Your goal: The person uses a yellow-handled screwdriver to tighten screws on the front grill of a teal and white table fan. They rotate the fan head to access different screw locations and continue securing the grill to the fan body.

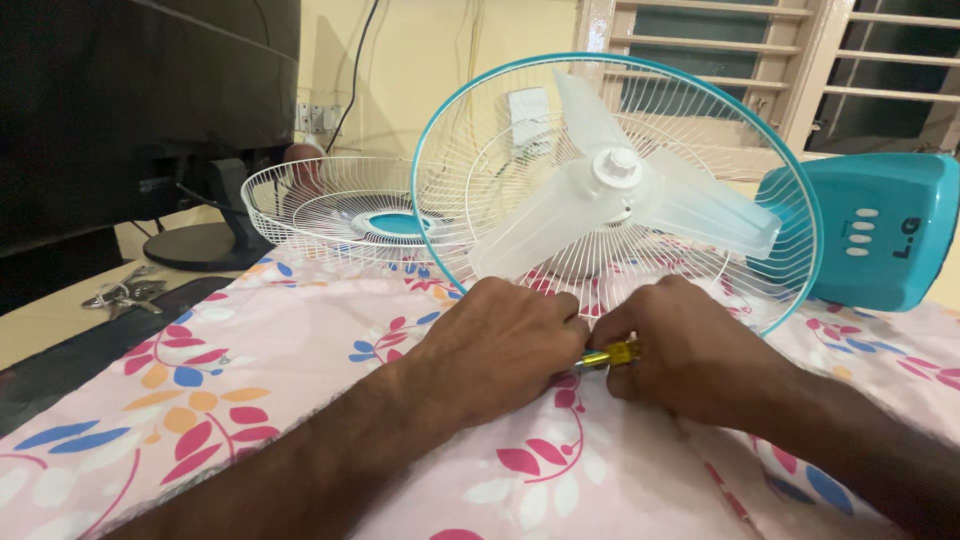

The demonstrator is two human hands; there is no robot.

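Observation:
A table fan lies on its side on a flowered cloth (250, 380), its rear wire guard (720, 150) with a teal rim upright and its translucent white blades (610, 190) exposed. Its teal base (885, 230) is at the right. My right hand (690, 345) grips a yellow-handled screwdriver (612, 354) at the lower edge of the guard. My left hand (500, 345) is closed beside it, touching the screwdriver's tip end and the guard's bottom rim. What the fingertips hold is hidden.
The detached front wire guard (330, 205) with a teal centre lies flat behind at the left. A dark monitor (140, 90) on a round stand is at far left, with a bunch of keys (125, 293) near it. A window grille (760, 50) is behind.

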